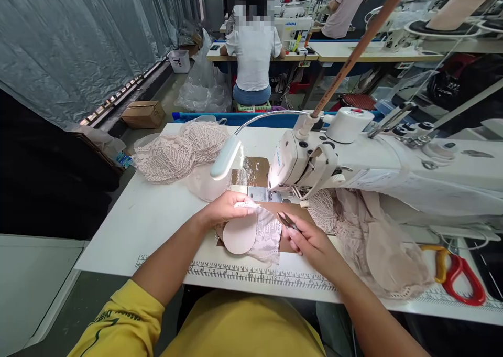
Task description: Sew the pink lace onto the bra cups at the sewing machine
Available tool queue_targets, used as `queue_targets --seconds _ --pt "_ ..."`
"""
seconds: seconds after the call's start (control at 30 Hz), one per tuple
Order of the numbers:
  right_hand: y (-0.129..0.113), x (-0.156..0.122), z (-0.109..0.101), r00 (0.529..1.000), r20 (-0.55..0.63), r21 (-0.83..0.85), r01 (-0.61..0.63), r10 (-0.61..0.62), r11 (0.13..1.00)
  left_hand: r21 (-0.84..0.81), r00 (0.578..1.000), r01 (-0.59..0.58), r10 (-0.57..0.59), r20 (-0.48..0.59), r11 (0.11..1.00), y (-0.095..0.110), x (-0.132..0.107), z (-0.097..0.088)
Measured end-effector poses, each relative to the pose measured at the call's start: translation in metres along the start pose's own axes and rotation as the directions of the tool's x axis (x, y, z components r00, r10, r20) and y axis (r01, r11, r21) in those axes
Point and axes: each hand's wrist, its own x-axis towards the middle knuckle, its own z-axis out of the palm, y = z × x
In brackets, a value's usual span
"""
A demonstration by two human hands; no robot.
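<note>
My left hand (226, 208) is closed on the upper edge of a pale pink lace bra piece (269, 236), thumb on top. A smooth round cup (239, 235) shows on the piece's left side, and lace spreads to the right. In my right hand (308, 239) is a small pair of dark thread snips (288, 222), its blades pointing up and left, close to the lace's right edge. Just beyond my hands stands a white sewing machine (302, 160), its needle area above a metal plate (257, 193). Whether the blades touch the lace I cannot tell.
Lace cups (168, 158) are heaped at the table's left. More lace pieces (393, 252) lie under the machine arm, right of my hand. Red-handled scissors (463, 281) rest at the right edge. A lamp (227, 157) arches over the table. A person (253, 58) sits ahead.
</note>
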Motion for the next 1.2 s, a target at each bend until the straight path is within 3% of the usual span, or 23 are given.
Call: queue_targets --seconds 0.1,0.2,0.43,0.73,0.9,1.2 --pt "-0.014 0.015 0.001 0.994 0.045 -0.173 0.103 -0.096 0.98 -0.034 0.992 0.005 -0.001 0.126 0.999 0.003 -0.005 -0.001" --pt "-0.023 0.025 0.003 0.983 0.119 -0.204 0.159 -0.137 0.966 -0.023 0.984 -0.012 0.016 0.179 1.0 0.005 -0.008 -0.002" --pt "-0.021 0.032 0.017 0.991 0.072 -0.125 0.117 -0.108 0.985 -0.026 0.984 -0.043 0.046 0.172 0.999 -0.005 -0.002 -0.001" --pt "-0.015 0.035 0.025 0.995 0.03 -0.017 0.093 -0.092 0.996 0.026 0.986 0.002 -0.006 0.166 1.0 -0.004 -0.003 0.001" --pt "-0.005 0.038 0.017 0.993 0.114 0.085 0.023 -0.033 0.996 0.014 0.977 -0.013 0.01 0.214 1.0 -0.004 -0.003 0.001" --pt "-0.01 0.041 0.024 0.977 0.19 -0.019 0.099 -0.093 0.995 0.061 0.959 -0.023 0.005 0.285 0.998 -0.006 0.001 0.007"
